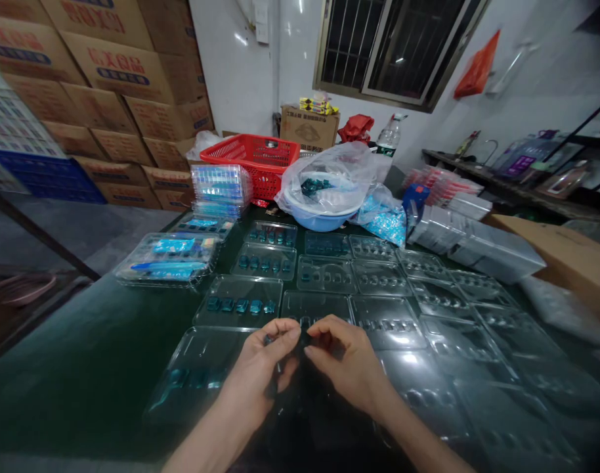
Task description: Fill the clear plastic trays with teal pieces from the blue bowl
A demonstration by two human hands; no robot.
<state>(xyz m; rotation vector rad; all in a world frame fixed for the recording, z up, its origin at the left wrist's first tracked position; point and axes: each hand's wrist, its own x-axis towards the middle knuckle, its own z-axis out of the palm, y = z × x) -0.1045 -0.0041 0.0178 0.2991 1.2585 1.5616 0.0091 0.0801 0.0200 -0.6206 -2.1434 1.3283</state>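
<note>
Nearer than the blue basin (321, 222), a clear tray (324, 303), long axis crosswise, lies just beyond the left hand (270, 348), curled around a dark piece (267, 339), and the equally near right hand (346, 351), whose bunched fingers' hold I cannot tell.

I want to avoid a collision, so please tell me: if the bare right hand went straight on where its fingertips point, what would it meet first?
Probably the bare left hand, which faces the right hand across a narrow gap; one view leaves their depth uncertain.
</note>
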